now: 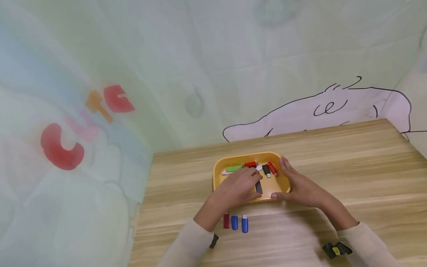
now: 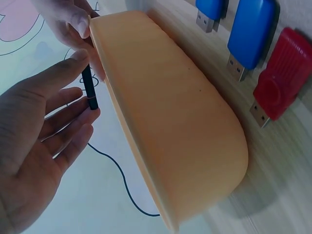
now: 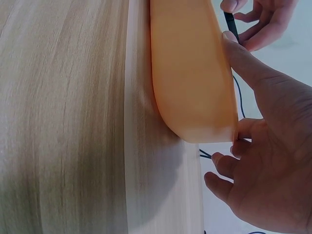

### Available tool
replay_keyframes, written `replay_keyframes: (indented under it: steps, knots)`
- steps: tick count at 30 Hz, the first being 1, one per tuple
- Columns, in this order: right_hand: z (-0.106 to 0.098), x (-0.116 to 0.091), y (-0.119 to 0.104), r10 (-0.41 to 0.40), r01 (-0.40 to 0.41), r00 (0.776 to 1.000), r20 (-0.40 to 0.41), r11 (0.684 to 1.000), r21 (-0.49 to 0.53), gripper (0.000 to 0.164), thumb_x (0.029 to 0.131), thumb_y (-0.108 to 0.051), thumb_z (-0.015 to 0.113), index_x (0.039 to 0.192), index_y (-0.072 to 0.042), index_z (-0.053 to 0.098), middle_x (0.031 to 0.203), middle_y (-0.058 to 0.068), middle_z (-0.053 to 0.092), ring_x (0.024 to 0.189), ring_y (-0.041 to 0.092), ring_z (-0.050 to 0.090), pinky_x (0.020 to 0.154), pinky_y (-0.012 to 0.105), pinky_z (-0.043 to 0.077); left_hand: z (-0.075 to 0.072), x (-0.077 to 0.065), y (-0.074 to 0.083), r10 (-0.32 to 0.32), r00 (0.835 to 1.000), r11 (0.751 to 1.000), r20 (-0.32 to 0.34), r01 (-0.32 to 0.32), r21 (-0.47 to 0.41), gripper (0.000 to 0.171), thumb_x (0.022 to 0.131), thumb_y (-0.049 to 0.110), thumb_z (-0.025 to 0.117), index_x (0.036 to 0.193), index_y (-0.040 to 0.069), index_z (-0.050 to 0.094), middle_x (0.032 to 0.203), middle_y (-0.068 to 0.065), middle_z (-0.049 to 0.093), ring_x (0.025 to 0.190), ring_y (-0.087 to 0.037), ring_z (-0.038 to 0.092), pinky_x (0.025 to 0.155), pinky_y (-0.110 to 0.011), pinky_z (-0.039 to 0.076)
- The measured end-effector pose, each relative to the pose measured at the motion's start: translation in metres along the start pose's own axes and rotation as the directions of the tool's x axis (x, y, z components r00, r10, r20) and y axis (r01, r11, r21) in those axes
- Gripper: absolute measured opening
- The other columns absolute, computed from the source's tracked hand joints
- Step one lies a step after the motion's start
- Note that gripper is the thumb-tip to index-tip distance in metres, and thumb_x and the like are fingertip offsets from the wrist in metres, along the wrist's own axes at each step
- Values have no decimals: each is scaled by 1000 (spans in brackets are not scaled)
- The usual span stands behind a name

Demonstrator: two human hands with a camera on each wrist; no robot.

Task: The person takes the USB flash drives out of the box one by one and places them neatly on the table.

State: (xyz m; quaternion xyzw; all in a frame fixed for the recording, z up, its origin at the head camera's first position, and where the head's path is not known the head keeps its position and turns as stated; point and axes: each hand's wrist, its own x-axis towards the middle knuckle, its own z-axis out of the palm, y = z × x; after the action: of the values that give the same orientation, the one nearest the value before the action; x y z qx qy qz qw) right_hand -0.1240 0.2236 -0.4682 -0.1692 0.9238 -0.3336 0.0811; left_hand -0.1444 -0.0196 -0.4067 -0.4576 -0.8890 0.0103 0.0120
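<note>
My left hand (image 1: 238, 185) reaches over a yellow-orange plastic bin (image 1: 275, 189) and pinches a dark USB stick (image 2: 89, 87) between thumb and fingers, above the rim in the left wrist view. With thumb and fingers, my right hand (image 1: 305, 189) grips the bin's right end. Inside the bin lie a green USB stick (image 1: 233, 168), a red one (image 1: 272, 169), another red one (image 1: 250, 164) and a black one (image 1: 265, 170). Part of the contents is hidden under my left hand.
On the wooden table (image 1: 333, 155), in front of the bin, a dark red USB stick (image 1: 226, 221) and two blue USB sticks, one (image 1: 234, 222) beside the other (image 1: 245, 224), lie in a row. A printed curtain (image 1: 200, 74) hangs behind the table.
</note>
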Motion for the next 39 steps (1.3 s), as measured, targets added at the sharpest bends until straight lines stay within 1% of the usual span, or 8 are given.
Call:
replay_keyframes:
  steps: [5,8,17,25,33,35,39]
  knots:
    - [1,0,1,4,-4,1000,-1,1000,1,119,69,-68,67,153,-12,4,157,-1,-10,138,33,12,105,51,25,0,-6,5,-4,1000,1000,3,5,-23,57,85,53,61,125,14,58,124,1,55,117,-12,46,103,-23,30]
    - [1,0,1,-4,4,1000,-9,1000,5,118,69,-67,67,153,-11,5,157,-1,-9,138,33,13,105,51,25,-2,-9,7,-13,1000,1000,0,13,-24,57,85,53,61,127,14,58,126,1,54,119,-13,44,104,-24,29]
    - [3,0,3,-17,17,1000,-22,1000,6,119,69,-69,67,153,-11,6,157,-1,-7,138,33,12,105,52,25,-2,-19,9,12,997,999,-72,-16,-49,53,85,49,64,123,12,59,120,1,56,112,-11,46,101,-21,31]
    - [2,0,3,-25,25,999,-23,1000,5,118,70,-68,67,153,-10,5,157,0,-8,138,34,12,104,53,25,2,-28,14,28,995,989,-92,-40,-140,52,84,45,67,124,12,59,120,3,55,111,-8,44,99,-18,31]
    - [3,0,3,-7,7,1000,-12,1000,2,119,68,-70,66,153,-11,5,157,0,-8,138,33,12,105,52,25,9,-35,22,73,985,991,-154,-89,-104,51,82,45,69,120,12,60,117,2,55,110,-9,46,96,-17,33]
    - [3,0,3,-6,6,1000,-16,1000,9,119,68,-69,67,153,-11,5,157,0,-8,138,33,12,104,52,26,9,-37,24,73,985,990,-155,-90,-109,51,81,45,70,120,12,60,117,2,54,109,-8,45,96,-16,33]
    - [3,1,2,-9,9,1000,-19,1000,16,119,69,-67,68,153,-11,5,157,0,-8,138,33,12,104,53,25,10,-40,27,59,989,988,-133,-77,-136,52,81,45,70,120,13,59,117,3,54,108,-6,43,97,-15,31]
